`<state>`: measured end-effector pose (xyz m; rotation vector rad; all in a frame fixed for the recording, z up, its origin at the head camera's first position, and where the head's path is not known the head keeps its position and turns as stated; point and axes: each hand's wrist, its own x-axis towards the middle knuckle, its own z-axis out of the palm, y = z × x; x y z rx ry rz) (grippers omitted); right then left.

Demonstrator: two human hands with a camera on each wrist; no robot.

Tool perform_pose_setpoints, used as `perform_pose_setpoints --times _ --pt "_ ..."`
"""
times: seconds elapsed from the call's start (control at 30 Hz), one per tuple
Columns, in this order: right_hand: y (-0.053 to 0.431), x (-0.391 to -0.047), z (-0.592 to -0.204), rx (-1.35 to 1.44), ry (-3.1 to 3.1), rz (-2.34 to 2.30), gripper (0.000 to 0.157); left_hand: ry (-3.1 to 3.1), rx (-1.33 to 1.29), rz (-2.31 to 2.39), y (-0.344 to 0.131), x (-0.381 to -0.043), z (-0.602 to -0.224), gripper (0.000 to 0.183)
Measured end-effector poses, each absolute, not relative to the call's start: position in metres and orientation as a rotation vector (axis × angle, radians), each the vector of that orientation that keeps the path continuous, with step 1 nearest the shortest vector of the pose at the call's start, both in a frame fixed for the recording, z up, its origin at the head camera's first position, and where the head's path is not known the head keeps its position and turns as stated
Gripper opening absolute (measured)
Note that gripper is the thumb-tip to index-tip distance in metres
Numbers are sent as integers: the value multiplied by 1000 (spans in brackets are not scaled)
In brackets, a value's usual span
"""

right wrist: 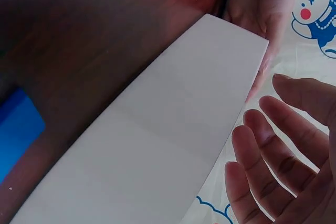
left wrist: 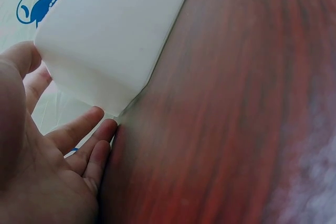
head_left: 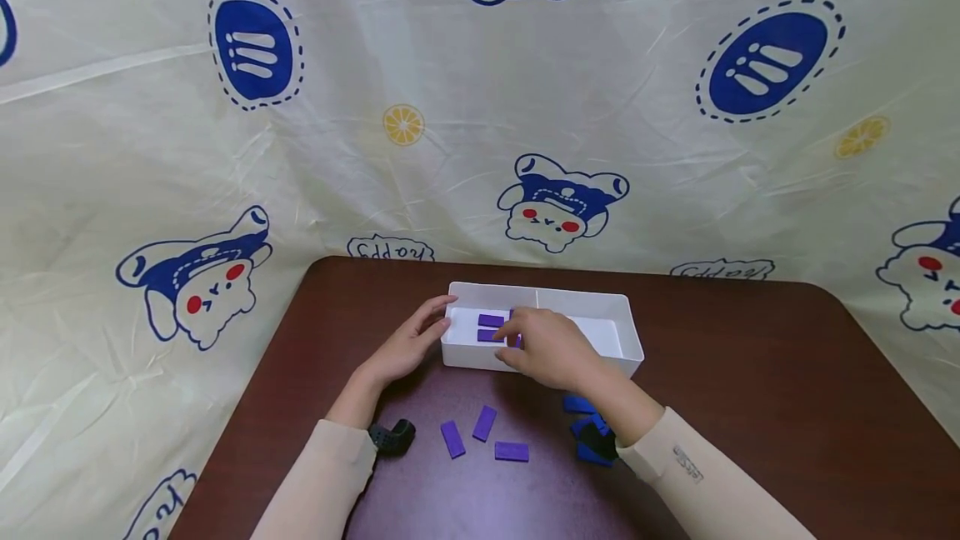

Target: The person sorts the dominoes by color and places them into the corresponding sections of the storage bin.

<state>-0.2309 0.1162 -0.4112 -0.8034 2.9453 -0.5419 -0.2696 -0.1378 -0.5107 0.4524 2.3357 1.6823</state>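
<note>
A long white box (head_left: 622, 330) stands toward the far side of the table. My left hand (head_left: 408, 344) is at its left end, fingers extended, with fingertips touching the end wall and thumb at the upper corner in the left wrist view. Over the middle of the box is my right hand (head_left: 551, 348), fingers loosely bent; the right wrist view shows nothing between them. Under and beside its fingertips, purple rectangular tiles (head_left: 491, 320) lie inside the left part of the box, some partly hidden by the hand.
Three more purple tiles (head_left: 512, 452) lie on the brown table (head_left: 735, 407) in front of the box. Several blue tiles (head_left: 577, 404) are bunched to their right, partly covered by the right wrist. A printed cloth (head_left: 450, 190) hangs behind the table.
</note>
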Motion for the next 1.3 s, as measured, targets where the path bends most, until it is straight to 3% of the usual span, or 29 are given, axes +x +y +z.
perform_pose_setpoints --times 0.7,1.3 --pt "113 -204 -435 -981 2882 -482 21 2321 496 1702 -138 -272 -513 47" --pt "100 -188 -455 -1046 2855 -330 41 2346 472 1678 -138 -270 -512 45"
